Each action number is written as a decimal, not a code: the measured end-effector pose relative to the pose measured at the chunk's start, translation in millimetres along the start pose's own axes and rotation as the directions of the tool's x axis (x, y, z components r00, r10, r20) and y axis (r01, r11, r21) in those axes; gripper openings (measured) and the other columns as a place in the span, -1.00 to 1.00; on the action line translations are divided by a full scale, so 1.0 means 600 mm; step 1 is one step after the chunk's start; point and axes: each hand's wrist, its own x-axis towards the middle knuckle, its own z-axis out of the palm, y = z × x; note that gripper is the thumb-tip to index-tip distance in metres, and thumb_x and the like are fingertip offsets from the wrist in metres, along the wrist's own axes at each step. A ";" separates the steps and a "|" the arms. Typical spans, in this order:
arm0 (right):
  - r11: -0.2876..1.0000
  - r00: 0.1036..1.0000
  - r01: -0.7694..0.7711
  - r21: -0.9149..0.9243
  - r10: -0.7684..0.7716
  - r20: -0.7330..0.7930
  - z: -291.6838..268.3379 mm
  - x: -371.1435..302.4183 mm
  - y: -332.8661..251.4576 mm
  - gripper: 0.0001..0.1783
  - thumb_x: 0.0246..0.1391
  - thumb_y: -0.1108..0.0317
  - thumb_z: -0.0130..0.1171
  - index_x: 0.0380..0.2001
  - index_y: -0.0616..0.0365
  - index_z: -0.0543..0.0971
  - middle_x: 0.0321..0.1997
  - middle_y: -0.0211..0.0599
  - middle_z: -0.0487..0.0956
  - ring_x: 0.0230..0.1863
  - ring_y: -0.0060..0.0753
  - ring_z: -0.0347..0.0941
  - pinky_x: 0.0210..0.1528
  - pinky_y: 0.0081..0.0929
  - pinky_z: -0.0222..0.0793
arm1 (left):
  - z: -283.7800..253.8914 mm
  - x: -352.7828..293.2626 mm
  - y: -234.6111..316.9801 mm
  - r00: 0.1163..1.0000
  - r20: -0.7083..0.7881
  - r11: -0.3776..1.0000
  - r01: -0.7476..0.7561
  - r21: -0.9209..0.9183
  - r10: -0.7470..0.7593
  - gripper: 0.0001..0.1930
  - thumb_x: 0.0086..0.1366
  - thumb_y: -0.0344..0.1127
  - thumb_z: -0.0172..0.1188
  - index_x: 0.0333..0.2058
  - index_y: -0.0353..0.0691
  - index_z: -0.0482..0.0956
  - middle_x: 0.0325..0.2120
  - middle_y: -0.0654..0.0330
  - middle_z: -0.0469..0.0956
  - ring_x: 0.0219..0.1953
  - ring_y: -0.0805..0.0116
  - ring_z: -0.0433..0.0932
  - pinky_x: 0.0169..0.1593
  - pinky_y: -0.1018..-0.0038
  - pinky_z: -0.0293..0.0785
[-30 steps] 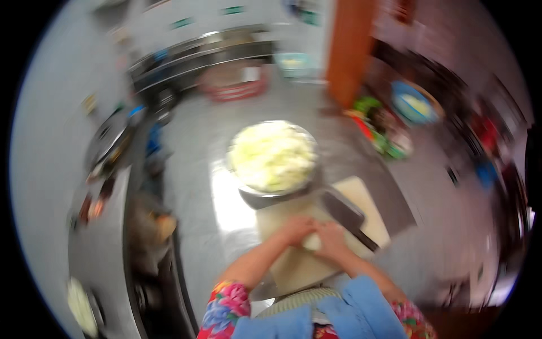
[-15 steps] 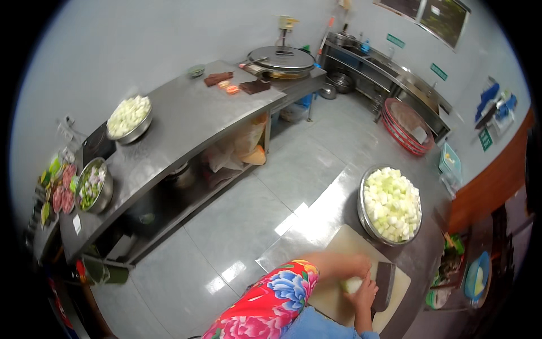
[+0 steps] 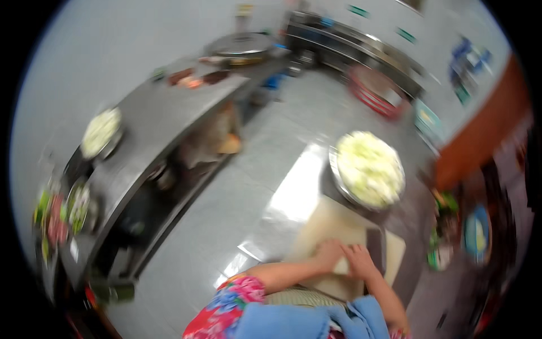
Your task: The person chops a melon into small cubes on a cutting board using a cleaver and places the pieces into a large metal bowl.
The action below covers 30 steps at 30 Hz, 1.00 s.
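My left hand (image 3: 327,257) and my right hand (image 3: 360,261) meet over the pale cutting board (image 3: 316,231). Between them shows part of a whitish-green vegetable piece (image 3: 342,266), with the fingers of both hands closed about it. Blur and the fingers hide most of its shape. A dark-bladed cleaver (image 3: 376,246) lies on the board just right of my right hand, untouched by the fingers as far as I can see. Beyond the board stands a metal bowl (image 3: 334,169) heaped with diced pale green vegetable (image 3: 370,166).
Along the left wall runs a steel counter (image 3: 147,121) bearing a bowl of white dice (image 3: 101,133) and a bowl of chopped greens (image 3: 79,209). A round griddle (image 3: 240,44) is at its far end. Red round trays (image 3: 372,93) stand beyond my worktable. A blue basin (image 3: 478,234) is at right.
The whole view has shifted and blurred as my head moved. My right hand has come off the cleaver's side, and its forearm shows more. Both hands stay together at the vegetable piece.
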 end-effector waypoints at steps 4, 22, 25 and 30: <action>0.998 0.999 -0.001 0.066 -0.001 0.039 -0.021 0.010 -0.005 0.19 -0.43 0.23 0.49 0.36 -0.14 0.12 0.08 -0.11 0.39 0.14 0.00 0.26 0.15 -0.06 0.20 | -0.048 -0.015 0.016 0.993 0.070 0.960 0.070 0.271 -0.092 -0.38 -0.12 -0.17 0.40 -0.01 -0.15 0.49 -0.13 0.18 0.45 -0.08 0.19 0.48 -0.20 0.25 0.50; 0.597 0.484 -0.595 0.538 0.801 -0.353 0.150 -0.224 -0.046 -0.04 -0.18 0.26 0.42 0.29 0.19 0.17 0.25 0.11 0.26 0.27 0.14 0.16 0.26 -0.15 0.16 | -0.076 -0.008 0.030 0.958 0.273 0.932 -0.013 0.363 -0.093 0.06 -0.23 0.24 0.46 0.26 0.01 0.20 0.13 0.04 0.26 0.21 -0.02 0.22 0.20 -0.18 0.15; 0.404 0.338 -0.729 0.553 0.914 -0.223 0.124 -0.231 -0.036 -0.05 -0.16 0.24 0.40 0.29 0.20 0.16 0.12 0.06 0.36 0.14 0.11 0.26 0.13 -0.16 0.25 | -0.065 0.003 0.040 0.973 0.229 0.949 -0.047 0.313 -0.027 0.12 -0.20 0.26 0.43 0.29 -0.10 0.14 0.20 0.01 0.20 0.27 0.00 0.15 0.28 -0.28 -0.10; 0.474 0.478 -0.703 0.531 0.867 -0.141 0.134 -0.198 0.009 0.00 -0.19 0.22 0.41 0.30 0.21 0.12 -0.07 0.07 0.47 -0.04 0.11 0.40 -0.01 -0.15 0.35 | -0.036 0.027 0.064 0.978 0.199 0.975 -0.100 0.198 0.060 0.21 -0.18 0.19 0.45 0.34 -0.21 -0.04 0.21 0.01 0.20 0.23 0.10 0.22 0.26 -0.16 -0.02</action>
